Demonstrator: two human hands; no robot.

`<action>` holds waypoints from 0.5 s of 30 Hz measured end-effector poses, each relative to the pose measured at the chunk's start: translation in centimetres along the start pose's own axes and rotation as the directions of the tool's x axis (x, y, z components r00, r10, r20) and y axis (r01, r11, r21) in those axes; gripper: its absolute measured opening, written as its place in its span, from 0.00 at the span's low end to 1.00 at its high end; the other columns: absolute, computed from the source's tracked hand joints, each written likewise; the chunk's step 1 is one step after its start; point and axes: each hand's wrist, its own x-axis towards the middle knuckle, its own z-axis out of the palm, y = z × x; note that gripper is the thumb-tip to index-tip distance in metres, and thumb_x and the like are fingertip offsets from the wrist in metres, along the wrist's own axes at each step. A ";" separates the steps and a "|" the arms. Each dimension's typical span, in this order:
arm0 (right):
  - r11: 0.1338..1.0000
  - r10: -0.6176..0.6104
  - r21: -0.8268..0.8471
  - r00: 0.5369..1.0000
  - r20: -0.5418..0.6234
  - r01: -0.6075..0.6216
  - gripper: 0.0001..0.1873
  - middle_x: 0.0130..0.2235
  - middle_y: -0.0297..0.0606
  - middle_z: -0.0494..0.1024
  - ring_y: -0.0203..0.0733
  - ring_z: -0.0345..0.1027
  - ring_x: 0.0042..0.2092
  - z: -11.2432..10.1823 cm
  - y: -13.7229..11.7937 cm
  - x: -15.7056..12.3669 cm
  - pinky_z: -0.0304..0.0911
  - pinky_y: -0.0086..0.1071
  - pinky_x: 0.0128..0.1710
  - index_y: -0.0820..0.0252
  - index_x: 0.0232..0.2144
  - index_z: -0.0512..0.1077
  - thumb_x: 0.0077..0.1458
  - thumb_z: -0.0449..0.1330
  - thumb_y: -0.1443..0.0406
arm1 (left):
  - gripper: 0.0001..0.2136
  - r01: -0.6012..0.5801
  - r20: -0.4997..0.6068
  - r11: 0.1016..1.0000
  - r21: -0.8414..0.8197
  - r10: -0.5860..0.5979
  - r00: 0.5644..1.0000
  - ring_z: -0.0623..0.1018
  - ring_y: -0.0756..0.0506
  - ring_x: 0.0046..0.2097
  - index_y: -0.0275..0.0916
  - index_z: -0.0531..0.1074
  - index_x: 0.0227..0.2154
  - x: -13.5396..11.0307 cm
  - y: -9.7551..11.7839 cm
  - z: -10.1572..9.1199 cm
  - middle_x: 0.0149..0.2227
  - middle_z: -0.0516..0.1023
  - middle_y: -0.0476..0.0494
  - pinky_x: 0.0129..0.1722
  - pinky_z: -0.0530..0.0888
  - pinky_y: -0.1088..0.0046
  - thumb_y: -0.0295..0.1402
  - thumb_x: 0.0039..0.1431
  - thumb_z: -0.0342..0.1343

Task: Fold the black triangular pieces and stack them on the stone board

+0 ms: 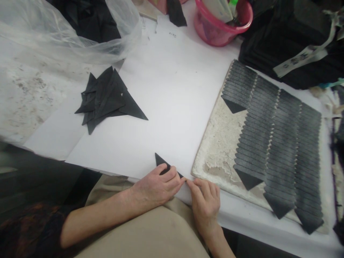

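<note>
Beige cloth point(150, 236) over my lap is nearest; white-covered bench point(172, 89) begins just beyond. Item under exam.: one black triangle point(161, 161), at front edge of bench, L of pale board point(215, 154). One pt. aims away from me & to L; opp. corner sits at my fingertips.

L hand point(158, 183): fingers bent over piece, holding it down, tips gathered at its R corner. R hand point(205, 200): thumb & index pressed together at same corner, apparently pinching it; exact contact too small to verify.

Handling (my judgement): v. light, thin, prob. fabric or sim. sheet; flexible, should take a crease. Matte surf., so low slip risk. Not fragile, though pts. could curl if dragged. Rec. hold: L fingers flat at mid-piece, R thumb/index on corner, no hard pull on pts.

Pile point(103, 98), back L: loose black pcs., overlapping, apparently same matl. Take each singly by a projecting tip; neighbours may drag along. Black rows point(282, 143) on board: pcs. closely overlapped, pointed ends toward me; handle by edges only, min. pressure.
</note>
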 end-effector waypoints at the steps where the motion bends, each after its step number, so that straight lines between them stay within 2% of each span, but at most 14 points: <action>1: 1.000 0.011 0.008 1.000 0.000 -0.011 0.11 0.38 0.38 0.75 0.40 0.66 0.42 0.0 0.0 -0.2 0.57 0.37 0.43 0.54 0.42 0.75 0.60 0.58 0.72 | 0.16 -0.003 0.003 1.000 0.007 0.003 1.000 0.71 0.39 0.53 0.33 0.65 0.56 0.0 0.0 0.0 0.48 0.73 0.37 0.48 0.70 0.58 0.29 0.67 0.50; 9: 0.994 0.095 0.067 0.994 -0.060 -0.091 0.15 0.41 0.40 0.76 0.42 0.67 0.45 0.3 -0.3 -1.4 0.62 0.39 0.46 0.56 0.47 0.74 0.58 0.60 0.73 | 0.17 0.007 -0.004 1.000 0.002 -0.007 1.000 0.70 0.38 0.53 0.34 0.64 0.57 0.2 0.3 0.0 0.47 0.73 0.38 0.47 0.70 0.57 0.31 0.67 0.51; 15: 0.997 0.064 -0.039 0.997 -0.044 -0.066 0.20 0.44 0.41 0.75 0.44 0.66 0.45 0.6 -0.8 -1.5 0.62 0.40 0.46 0.50 0.51 0.73 0.58 0.61 0.71 | 0.16 0.015 -0.009 0.999 -0.036 -0.015 1.000 0.69 0.39 0.55 0.34 0.66 0.56 -0.4 0.1 0.2 0.50 0.72 0.38 0.50 0.69 0.57 0.28 0.68 0.48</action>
